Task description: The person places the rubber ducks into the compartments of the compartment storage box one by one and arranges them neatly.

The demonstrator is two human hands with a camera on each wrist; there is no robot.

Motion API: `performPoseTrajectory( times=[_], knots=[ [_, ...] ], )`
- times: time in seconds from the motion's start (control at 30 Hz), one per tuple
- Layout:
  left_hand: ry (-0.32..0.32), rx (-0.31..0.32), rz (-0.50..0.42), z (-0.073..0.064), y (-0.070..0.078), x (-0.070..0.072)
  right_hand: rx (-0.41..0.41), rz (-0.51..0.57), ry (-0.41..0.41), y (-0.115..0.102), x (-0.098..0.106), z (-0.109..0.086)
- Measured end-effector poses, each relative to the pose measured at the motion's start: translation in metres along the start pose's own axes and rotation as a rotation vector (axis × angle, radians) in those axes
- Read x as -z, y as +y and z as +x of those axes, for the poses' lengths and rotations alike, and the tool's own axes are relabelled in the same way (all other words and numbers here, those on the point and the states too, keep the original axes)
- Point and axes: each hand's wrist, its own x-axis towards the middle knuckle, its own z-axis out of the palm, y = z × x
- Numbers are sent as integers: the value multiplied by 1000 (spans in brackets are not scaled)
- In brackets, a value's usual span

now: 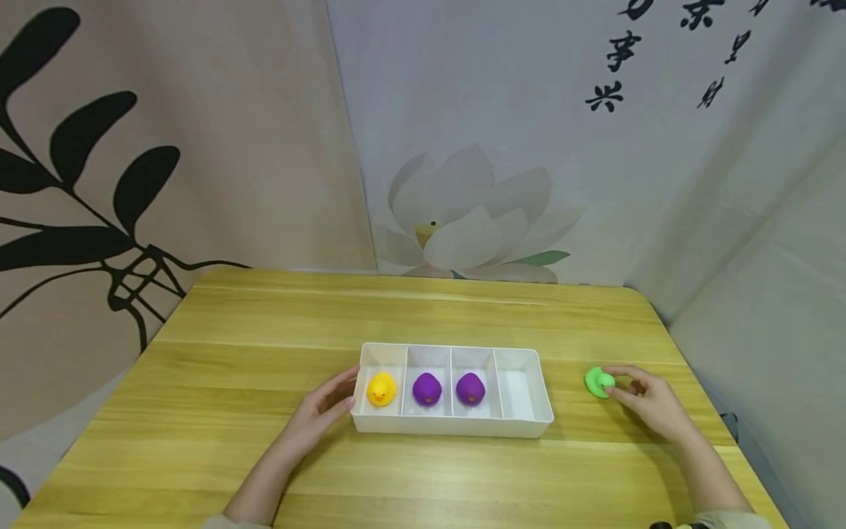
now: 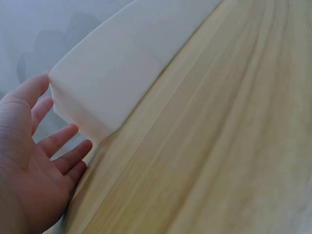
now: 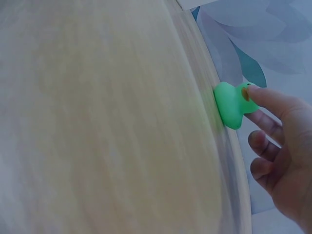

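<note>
A white divided tray [image 1: 449, 425] lies on the wooden table. It holds a yellow toy duck [image 1: 381, 389] in its leftmost compartment and a purple duck [image 1: 427, 389] and another purple duck [image 1: 471, 389] in the two middle ones; nothing lies in the rightmost. At the tray's left end my left hand [image 1: 322, 408] touches the wall with relaxed fingers, also visible beside the tray's corner in the left wrist view. To the right of the tray, my right hand [image 1: 651, 404] pinches a green toy duck [image 3: 228, 105] by its head, between thumb and index finger. The duck sits on the table.
The wooden table [image 1: 264, 330] reaches back to a hanging cloth [image 1: 476, 110] printed with a lotus and characters. Its right edge [image 1: 687, 360] runs close by my right hand. Another cloth with dark leaf prints [image 1: 92, 139] hangs at the left.
</note>
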Motion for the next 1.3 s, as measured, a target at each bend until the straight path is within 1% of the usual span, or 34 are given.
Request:
performPoseTrajectory(
  times=[0.23,0.4,0.57,0.77,0.83,1.03,1.3],
  knots=[
    [-2,2,-2,0,1,0,-19,-11,22,-1,-1,-1],
    [-2,7,-4,1,1,0,-8,-9,58,-5,-1,-4],
    [-2,6,-2,1,1,1,13,4,83,-12,-1,-9],
    [-8,7,-15,1,1,0,-1,27,91,-26,0,-16],
    [-8,4,-20,1,1,0,11,38,97,-30,0,-17],
    [-12,-4,-27,0,1,-1,84,71,129,-41,-1,-19],
    [-2,-9,-23,0,1,-1,126,123,142,-62,-2,-18]
  ],
)
